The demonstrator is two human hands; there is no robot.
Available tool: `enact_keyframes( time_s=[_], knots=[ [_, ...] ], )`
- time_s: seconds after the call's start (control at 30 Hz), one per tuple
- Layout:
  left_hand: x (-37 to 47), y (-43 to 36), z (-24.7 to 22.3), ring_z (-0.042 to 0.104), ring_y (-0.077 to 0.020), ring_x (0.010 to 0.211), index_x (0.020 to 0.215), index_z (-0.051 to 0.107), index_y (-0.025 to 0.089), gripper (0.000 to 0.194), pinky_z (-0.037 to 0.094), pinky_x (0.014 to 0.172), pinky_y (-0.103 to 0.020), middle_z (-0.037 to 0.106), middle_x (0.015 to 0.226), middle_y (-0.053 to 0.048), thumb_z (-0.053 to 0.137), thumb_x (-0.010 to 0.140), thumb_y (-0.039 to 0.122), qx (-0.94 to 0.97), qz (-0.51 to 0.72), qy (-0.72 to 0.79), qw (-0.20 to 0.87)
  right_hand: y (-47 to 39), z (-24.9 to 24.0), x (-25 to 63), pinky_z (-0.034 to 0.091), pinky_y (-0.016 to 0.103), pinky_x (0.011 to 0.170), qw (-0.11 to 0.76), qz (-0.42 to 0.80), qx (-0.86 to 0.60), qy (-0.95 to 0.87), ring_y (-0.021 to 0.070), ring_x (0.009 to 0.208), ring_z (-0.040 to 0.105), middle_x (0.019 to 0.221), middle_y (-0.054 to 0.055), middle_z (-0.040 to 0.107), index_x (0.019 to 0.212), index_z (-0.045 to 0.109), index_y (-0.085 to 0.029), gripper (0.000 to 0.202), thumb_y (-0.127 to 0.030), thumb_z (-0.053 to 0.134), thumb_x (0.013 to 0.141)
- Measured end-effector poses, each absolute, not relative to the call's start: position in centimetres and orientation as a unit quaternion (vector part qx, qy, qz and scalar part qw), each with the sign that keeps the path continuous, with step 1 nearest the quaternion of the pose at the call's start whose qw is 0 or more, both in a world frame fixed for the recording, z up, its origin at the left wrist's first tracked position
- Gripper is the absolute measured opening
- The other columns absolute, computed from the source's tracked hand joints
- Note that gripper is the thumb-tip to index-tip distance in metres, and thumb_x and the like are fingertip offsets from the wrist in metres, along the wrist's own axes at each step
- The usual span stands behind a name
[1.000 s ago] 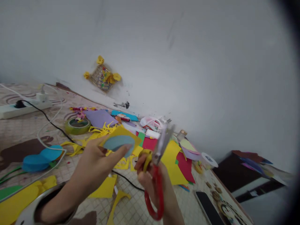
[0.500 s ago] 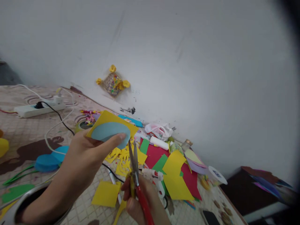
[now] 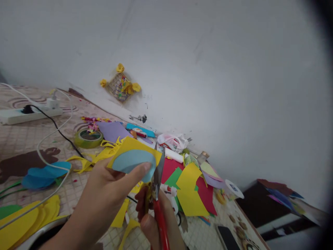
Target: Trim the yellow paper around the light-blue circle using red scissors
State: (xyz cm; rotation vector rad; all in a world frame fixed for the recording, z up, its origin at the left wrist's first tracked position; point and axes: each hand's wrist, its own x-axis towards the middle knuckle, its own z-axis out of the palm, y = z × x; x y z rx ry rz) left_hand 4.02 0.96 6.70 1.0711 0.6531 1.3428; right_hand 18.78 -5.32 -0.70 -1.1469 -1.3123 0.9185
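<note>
My left hand (image 3: 111, 191) pinches a piece of yellow paper (image 3: 130, 143) together with a light blue paper oval (image 3: 135, 159) lying on it, thumb on top near the oval's right end. In my right hand (image 3: 149, 225) is a pair of scissors (image 3: 160, 218) with red handles, blades pointing up and slightly parted. The blades are at the right edge of the yellow paper, one passing in front of its corner. Yellow paper scraps (image 3: 106, 152) lie behind my left hand.
At left are a power strip (image 3: 33, 115) with cables, blue paper shapes (image 3: 43, 175) and yellow paper shapes (image 3: 28, 225). A tape roll (image 3: 78, 140) lies behind. Yellow sheets (image 3: 194, 198), red paper (image 3: 208, 199) and a phone (image 3: 227, 236) are at right, a wall behind.
The scissors have moved up to the right edge of the yellow paper, their blades now meeting it. Both hands have shifted slightly right, and the camera view has turned a little.
</note>
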Motion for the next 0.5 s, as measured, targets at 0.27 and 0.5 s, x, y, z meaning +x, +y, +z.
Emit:
enact_keyframes(
  time_s=[0.27,0.5],
  knots=[
    [4.2,0.8,6.3,0.072,-0.0179,0.07,0.077,0.078,0.024,0.016,0.062,0.071,-0.028,0.082,0.081,0.002,0.083,0.082,0.039,0.439,0.575,0.284,0.629,-5.0,-2.1,19.0,0.058,0.035,0.063,0.54,0.399,-0.49,-0.556,0.0243,0.073,0.064,0.093,0.008,0.07,0.11,0.075,-0.024,0.072,-0.071,0.095,0.059],
    [4.1,0.6,6.5,0.071,-0.0174,0.069,0.074,0.079,0.025,0.018,0.061,0.068,-0.024,0.08,0.077,0.001,0.082,0.083,0.04,0.449,0.575,0.294,0.617,-5.7,-1.6,18.2,0.061,0.034,0.065,0.565,0.402,-0.504,-0.515,0.0273,0.084,0.067,0.108,0.012,0.071,0.121,0.071,-0.026,0.077,-0.071,0.093,0.063]
  ],
)
